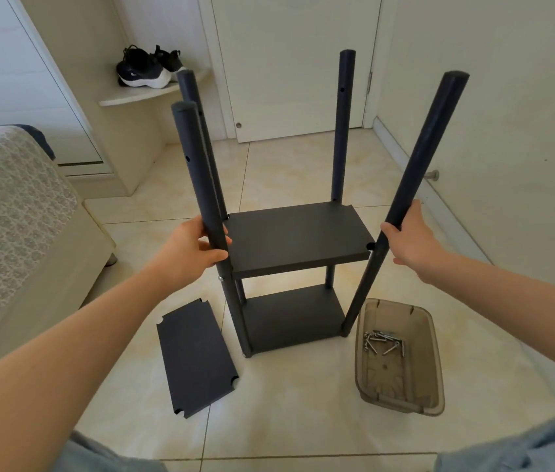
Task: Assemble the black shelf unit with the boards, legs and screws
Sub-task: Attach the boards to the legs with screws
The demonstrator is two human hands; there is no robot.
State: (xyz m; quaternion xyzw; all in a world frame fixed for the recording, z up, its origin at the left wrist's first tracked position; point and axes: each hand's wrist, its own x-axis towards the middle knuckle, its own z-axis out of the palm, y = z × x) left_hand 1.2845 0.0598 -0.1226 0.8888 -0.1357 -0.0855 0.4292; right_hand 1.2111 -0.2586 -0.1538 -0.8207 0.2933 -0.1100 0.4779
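The black shelf unit stands on the tiled floor with a bottom board [295, 318] and a middle board [298, 236] between its legs. My left hand [198, 248] grips the near left leg [198, 172] just above the middle board. My right hand [412, 236] holds the near right leg [422, 155], which leans outward to the right, away from the middle board's corner. Two far legs [342, 124] stand upright. A loose black board [196, 357] lies flat on the floor to the left. Several screws [383, 342] lie in a clear plastic tray [432, 366] on the right.
A bed [7, 212] stands at the left. A white door [289, 63] and wall close the back and right side. Black shoes [146, 68] sit on a corner shelf. My knees show at the bottom edge.
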